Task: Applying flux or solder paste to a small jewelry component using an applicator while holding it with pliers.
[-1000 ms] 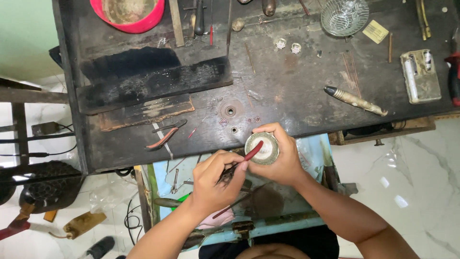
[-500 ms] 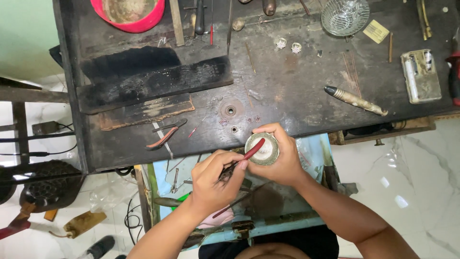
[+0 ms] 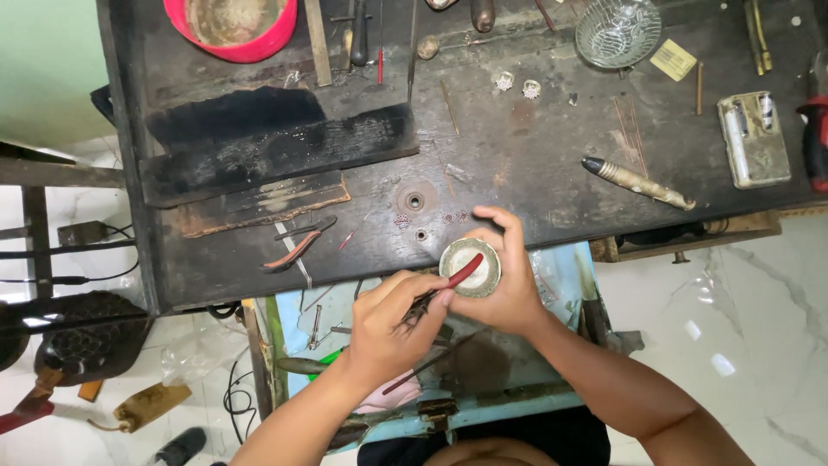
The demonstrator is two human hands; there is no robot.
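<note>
My right hand (image 3: 511,289) grips a small round metal dish (image 3: 470,267) with a pale inside, held at the near edge of the dark workbench (image 3: 535,164). My left hand (image 3: 390,324) pinches a thin red-handled tool (image 3: 461,273), whose tip rests in the dish. Both hands hover over an open light-blue drawer (image 3: 565,276) below the bench edge. A few tiny pieces (image 3: 448,217) lie on the bench just beyond my right fingers.
Red-handled pliers (image 3: 297,246) lie left of the hands. Farther back are a charred black block (image 3: 276,147), a red bowl (image 3: 233,26), a glass dish (image 3: 617,30), a brass-handled tool (image 3: 638,183) and a small metal case (image 3: 753,138). White marble floor lies to the right.
Hardly anything differs: both hands stay together at the dish, and the red tool's tip shifts only slightly inside it.
</note>
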